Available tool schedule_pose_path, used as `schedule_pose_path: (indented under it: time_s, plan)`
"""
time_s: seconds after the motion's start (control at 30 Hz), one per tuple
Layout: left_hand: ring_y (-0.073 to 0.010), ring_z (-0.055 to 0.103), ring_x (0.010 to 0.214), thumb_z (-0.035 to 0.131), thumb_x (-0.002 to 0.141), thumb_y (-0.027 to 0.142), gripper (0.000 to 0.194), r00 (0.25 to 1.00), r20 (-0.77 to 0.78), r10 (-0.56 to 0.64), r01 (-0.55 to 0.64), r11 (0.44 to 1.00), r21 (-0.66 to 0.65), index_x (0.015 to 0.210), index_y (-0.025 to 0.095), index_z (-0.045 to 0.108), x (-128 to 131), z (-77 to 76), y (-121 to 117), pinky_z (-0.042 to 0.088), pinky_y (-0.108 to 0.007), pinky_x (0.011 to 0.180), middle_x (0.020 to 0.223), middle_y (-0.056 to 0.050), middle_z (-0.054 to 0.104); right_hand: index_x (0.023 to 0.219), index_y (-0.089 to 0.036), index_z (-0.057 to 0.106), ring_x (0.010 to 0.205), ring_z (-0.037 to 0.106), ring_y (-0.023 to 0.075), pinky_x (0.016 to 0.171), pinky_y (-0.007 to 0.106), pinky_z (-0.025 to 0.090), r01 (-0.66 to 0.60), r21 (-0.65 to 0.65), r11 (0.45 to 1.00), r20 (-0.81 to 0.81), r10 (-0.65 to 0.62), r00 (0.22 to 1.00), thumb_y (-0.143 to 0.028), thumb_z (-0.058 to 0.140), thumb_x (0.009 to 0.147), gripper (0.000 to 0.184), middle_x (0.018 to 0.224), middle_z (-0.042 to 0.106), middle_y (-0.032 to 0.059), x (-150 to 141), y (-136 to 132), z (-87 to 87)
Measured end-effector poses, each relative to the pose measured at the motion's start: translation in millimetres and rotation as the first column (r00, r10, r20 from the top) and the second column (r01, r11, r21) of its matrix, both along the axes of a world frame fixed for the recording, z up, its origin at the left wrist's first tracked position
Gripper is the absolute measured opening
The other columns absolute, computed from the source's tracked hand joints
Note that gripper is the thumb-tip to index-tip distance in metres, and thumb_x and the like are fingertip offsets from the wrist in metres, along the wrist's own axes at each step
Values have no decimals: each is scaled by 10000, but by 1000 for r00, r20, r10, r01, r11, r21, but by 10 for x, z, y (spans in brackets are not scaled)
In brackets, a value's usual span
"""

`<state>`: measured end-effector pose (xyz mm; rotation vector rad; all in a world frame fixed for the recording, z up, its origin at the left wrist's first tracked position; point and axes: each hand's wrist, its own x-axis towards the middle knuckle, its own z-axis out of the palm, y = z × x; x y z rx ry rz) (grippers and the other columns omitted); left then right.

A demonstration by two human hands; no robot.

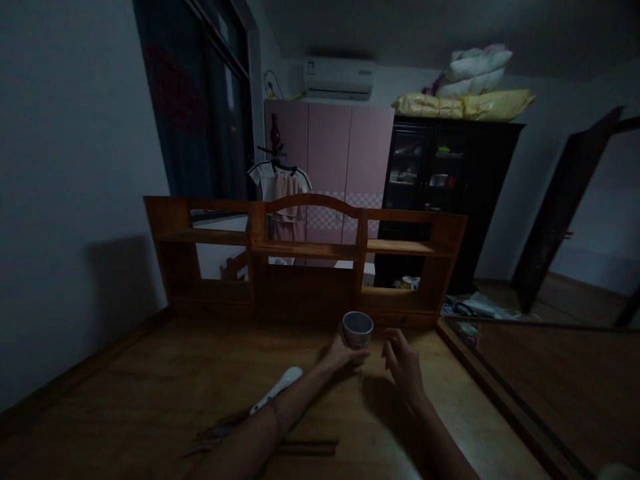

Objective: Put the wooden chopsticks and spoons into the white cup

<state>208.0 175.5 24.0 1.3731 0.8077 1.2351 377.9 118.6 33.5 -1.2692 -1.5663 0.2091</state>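
Observation:
My left hand is wrapped round a small grey cup, held upright with its mouth facing up. Just to the right of the cup, my right hand is raised over the table with its fingers loosely bent and nothing visible in them; it does not touch the cup. A white spoon lies on the table beside my left forearm, which covers part of it. Below that forearm a pair of dark chopsticks sticks out. Some dim metal utensils lie to the left, too dark to name.
A wooden shelf unit stands along the back edge of the wooden table. The wall borders the left side. At right, a raised ledge separates the table from another brown surface. Cabinets stand farther back.

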Motion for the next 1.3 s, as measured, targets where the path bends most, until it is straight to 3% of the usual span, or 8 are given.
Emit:
schedule_pose_path:
  time_s: [0.1,0.23,0.4,0.53,0.73,0.9,1.13,1.3]
  plan:
    - [-320,521,1224,931,410,332,979,988,-151,20,-9,998,68,1265,172,482,-189,68,32,389,-422,1041,1302,-191,559,1036,-209,561,431,544,130,429,207,401,3,-4,1000,-17,-3,1000,-337,418,906,232,604,586,-25,6,4,-7]
    - [-363,425,1299,872,510,447,937,924,-358,137,-78,982,174,1323,179,492,-859,204,71,345,-477,1064,1402,-200,463,1053,-209,559,410,533,126,417,210,405,-11,-15,1000,-39,10,999,-356,422,902,251,608,592,-20,-23,-24,-2]
    - [-275,363,1321,674,765,466,402,791,-467,395,-197,888,416,1103,250,641,-1832,197,70,238,-449,1132,1247,-70,576,1061,-215,556,429,534,133,427,216,399,-67,-50,996,-39,65,997,-356,418,921,243,609,578,-26,-164,-92,22]
    - [-251,497,1154,561,854,386,197,692,-479,540,-253,803,539,912,237,677,-2229,51,112,340,-438,1068,1063,-58,638,1066,-218,561,497,560,150,459,221,396,-111,-53,992,-8,111,994,-356,434,923,235,628,583,-20,-297,-139,26]
    - [-235,556,1023,486,897,303,213,607,-491,624,-253,738,625,828,227,673,-2335,-118,132,429,-412,971,970,-57,657,1013,-219,580,552,563,159,525,240,396,-182,-74,981,94,188,978,-324,475,915,178,658,596,-8,-523,-221,-10]
    - [-227,521,1045,459,929,277,216,580,-550,602,-145,740,657,855,198,646,-2266,-24,41,409,-400,976,981,-74,637,939,-209,591,687,568,167,620,253,436,-358,-176,917,174,386,906,-274,498,901,120,775,618,18,-715,-275,-24]
    - [-215,538,887,643,766,565,369,486,-820,304,261,845,468,915,229,609,-2063,259,-446,445,-321,764,924,-28,604,1092,-206,596,885,585,198,762,300,470,-454,-199,869,210,490,846,-214,497,910,207,993,629,73,-715,-259,37]
    - [-221,520,947,612,795,529,339,409,-881,238,340,856,389,937,230,539,-1822,239,-704,405,-312,767,1005,-27,565,1165,-244,597,997,588,212,865,335,480,-485,-205,850,240,524,817,-203,455,949,262,1092,620,83,-745,-253,39]
